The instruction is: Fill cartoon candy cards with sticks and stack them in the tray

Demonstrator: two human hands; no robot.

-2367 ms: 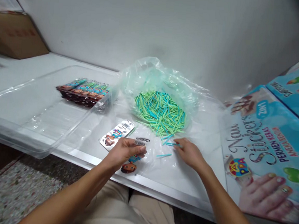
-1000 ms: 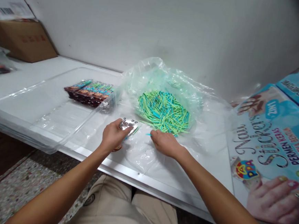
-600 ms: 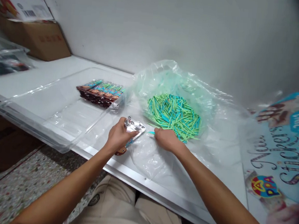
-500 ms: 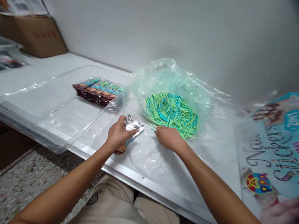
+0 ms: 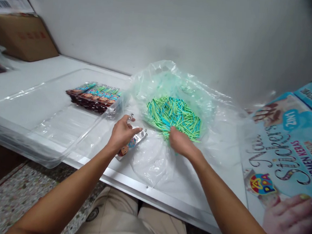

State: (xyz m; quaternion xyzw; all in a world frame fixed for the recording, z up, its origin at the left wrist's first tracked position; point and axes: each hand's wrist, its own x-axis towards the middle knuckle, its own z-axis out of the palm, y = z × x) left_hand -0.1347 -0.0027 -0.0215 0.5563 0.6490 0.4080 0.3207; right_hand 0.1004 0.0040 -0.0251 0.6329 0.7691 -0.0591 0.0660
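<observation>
My left hand (image 5: 121,133) grips a small clear printed packet (image 5: 131,144) with a cartoon figure on it, held just above the white table (image 5: 35,75). My right hand (image 5: 180,143) reaches into the near edge of a pile of green and blue sticks (image 5: 173,114) lying on an open clear plastic bag (image 5: 172,82). Its fingers are curled down among the sticks and what they pinch is hidden.
A stack of filled packets (image 5: 94,97) lies in a clear plastic tray (image 5: 23,121) at the left. A cardboard box (image 5: 22,36) stands at the far left corner by the wall. Large printed boxes of nail stickers (image 5: 285,152) stand at the right.
My right hand has moved from beside the packet to the right, into the near edge of the stick pile. My left hand still holds the packet, now tilted lower.
</observation>
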